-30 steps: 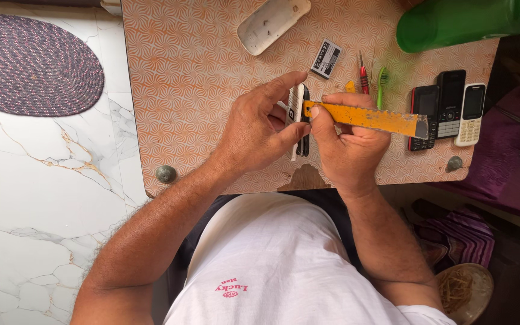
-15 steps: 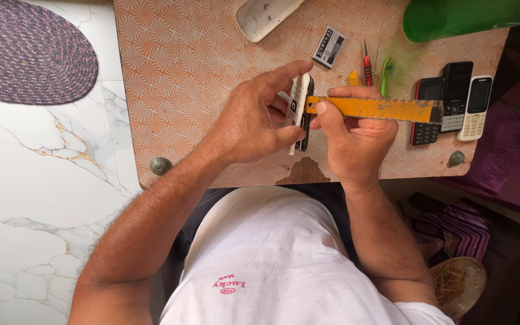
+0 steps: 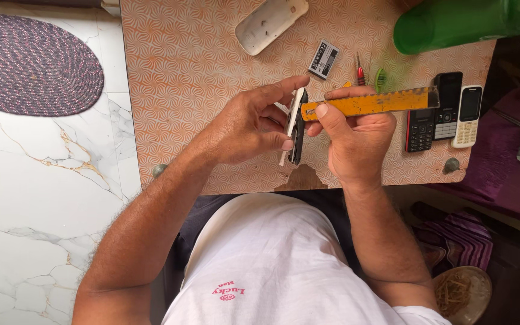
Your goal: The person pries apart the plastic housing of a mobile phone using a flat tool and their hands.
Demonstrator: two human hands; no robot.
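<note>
Nearest the camera, a white shirt fills the bottom of the view, and both bare forearms reach forward over the near edge of the tabletop [image 3: 200, 54], which carries an orange swirl pattern. A worn patch breaks that edge between the wrists, and a small round knob sits at each near corner.

The left hand [image 3: 245, 129] is closed around a small phone [image 3: 297, 126] turned on its edge, black on one side and white on the other; the thumb presses its lower part and the forefinger stretches over its top. The phone is lifted just above the tabletop, in the middle of the near half. The right hand [image 3: 353, 141] grips a yellow utility knife [image 3: 371, 102], its long body lying nearly level and pointing left, with the thumb pressed on the tool's front end. The tip meets the phone's upper edge at the seam; whether a blade is out I cannot tell.

Just right of the right hand, three keypad phones [image 3: 443, 111] lie side by side: two black and one white. Beyond the knife stand a small red-handled screwdriver [image 3: 360, 73] and a green tool [image 3: 380, 78]. A little further lies a flat grey battery [image 3: 324, 59], and past it a white phone back cover [image 3: 270, 23]. A green plastic bottle [image 3: 467, 23] lies across the far right corner. To the left, on the marble floor, rests an oval purple woven mat [image 3: 31, 63].
</note>
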